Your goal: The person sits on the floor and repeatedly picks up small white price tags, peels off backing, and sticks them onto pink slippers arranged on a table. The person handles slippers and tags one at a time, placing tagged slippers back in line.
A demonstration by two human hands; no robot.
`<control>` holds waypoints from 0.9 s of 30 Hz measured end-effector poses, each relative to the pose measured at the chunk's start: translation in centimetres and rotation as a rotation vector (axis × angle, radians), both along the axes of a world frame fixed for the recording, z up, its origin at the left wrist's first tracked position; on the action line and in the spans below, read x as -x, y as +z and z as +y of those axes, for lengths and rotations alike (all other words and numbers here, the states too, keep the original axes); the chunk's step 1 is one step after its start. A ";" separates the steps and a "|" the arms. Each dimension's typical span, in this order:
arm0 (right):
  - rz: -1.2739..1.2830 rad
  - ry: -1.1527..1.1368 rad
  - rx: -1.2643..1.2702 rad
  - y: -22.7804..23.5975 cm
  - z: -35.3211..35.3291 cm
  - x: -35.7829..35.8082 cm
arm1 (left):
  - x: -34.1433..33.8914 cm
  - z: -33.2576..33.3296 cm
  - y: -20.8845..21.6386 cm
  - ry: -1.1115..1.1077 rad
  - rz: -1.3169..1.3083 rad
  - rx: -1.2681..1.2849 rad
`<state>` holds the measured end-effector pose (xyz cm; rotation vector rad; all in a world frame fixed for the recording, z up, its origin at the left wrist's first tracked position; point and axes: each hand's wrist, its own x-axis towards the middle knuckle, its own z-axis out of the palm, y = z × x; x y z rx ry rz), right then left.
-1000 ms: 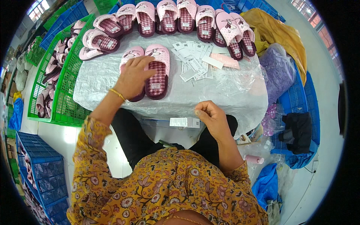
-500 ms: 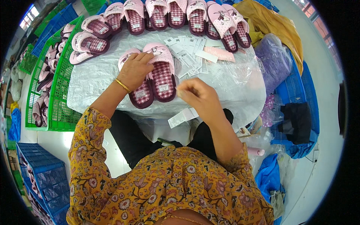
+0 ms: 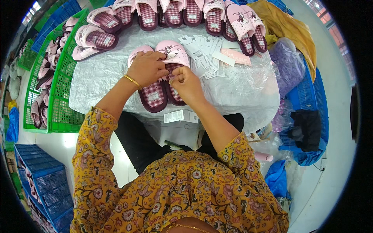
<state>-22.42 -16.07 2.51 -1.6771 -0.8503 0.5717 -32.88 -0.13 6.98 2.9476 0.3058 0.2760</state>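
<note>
A pair of pink slippers lies side by side on the plastic-covered table, toes away from me. The left slipper and right slipper have dark-red checked insoles and a printed figure on top. My left hand is closed over the inner part of the uppers, gripping the slippers where they meet. My right hand pinches at the right slipper's opening, close to my left fingertips; whatever is between its fingers is too small to make out. Below it, at the table's front edge, a white paper tag hangs partly over the floor.
More slippers line the table's far edge in a curve. Several paper tags and a pink card lie right of the pair. Green crates with slippers stand left; a blue crate and plastic bags stand right.
My right hand has moved left from beside the slippers onto the right slipper's opening. My left hand stays on the uppers. The white tag has shifted and turned at the table edge.
</note>
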 end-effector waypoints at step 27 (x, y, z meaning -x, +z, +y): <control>-0.236 -0.064 0.223 1.1 1.9 0.6 | -0.6 2.3 -4.1 -0.155 -0.236 0.312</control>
